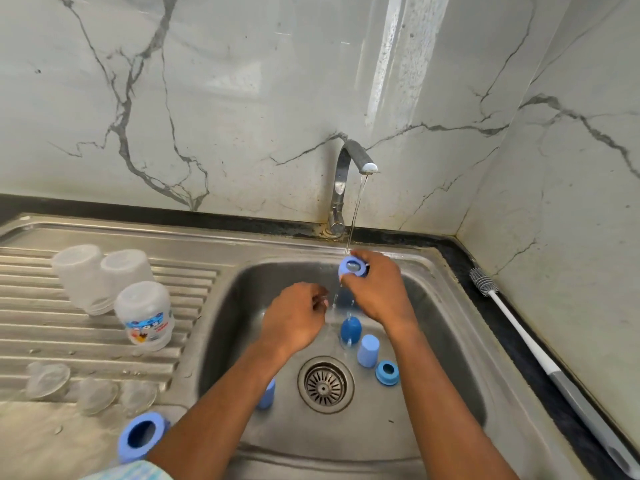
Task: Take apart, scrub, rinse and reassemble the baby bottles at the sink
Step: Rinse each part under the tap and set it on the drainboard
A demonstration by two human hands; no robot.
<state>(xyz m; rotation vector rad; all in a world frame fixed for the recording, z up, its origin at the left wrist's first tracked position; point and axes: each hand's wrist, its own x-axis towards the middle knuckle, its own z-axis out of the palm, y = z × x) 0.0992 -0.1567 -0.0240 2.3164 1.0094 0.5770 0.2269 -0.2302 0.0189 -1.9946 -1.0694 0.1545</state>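
— So, what does our right hand (377, 289) hold?
— It grips a blue ring (352, 266) under the tap's (346, 174) stream, near the back edge of the sink (450, 341).
— And our left hand (294, 320)?
— Curled just beside it; we cannot tell whether it holds anything. Our bottles (145, 315) stand upside down on the drainboard (34, 306), at the sink's left.

We see a light blue ring (352, 266). The wall (242, 98) is pale grey with dark crack-like lines. The sink (450, 341) is shiny silver. One clear bottle (145, 315) has a blue picture label, maybe a cartoon. The brush (530, 341) is white and grey. The counter (460, 261) is black.
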